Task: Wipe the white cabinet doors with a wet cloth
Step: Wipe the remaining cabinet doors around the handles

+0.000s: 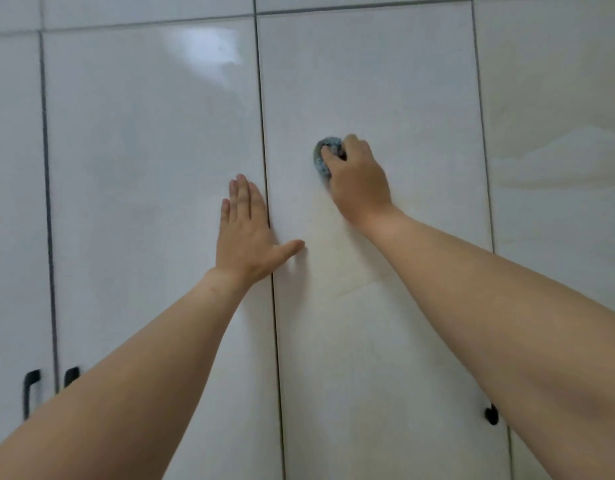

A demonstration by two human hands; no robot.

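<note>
At the far left, a white cabinet door (11, 202) carries a black handle (30, 393) near its lower right edge. Just beside it, across a dark seam, a second black handle (70, 374) shows on the next door (143, 150), partly hidden by the left forearm. That door is glossy, with a pale reflection near its top.

The left hand (245, 233) lies flat on the right edge of this door, over the seam; its fingers (242, 199) are straight, close together and pointing up, and the thumb is spread to the right onto the neighbouring door (385, 81). It holds nothing.

On that neighbouring door, at about mid-height, the right hand (358, 174) presses a bunched grey-blue cloth (325, 157) against the panel. Its fingers curl over the cloth's top and right side, the thumb bearing on its front, so the cloth shows mostly at the hand's upper left. A faint damp-looking patch spreads on the panel below the hand.

Low on this door's right edge, part of a black handle (491, 415) shows beside the right forearm. Farthest right stands another white door (559, 116).
</note>
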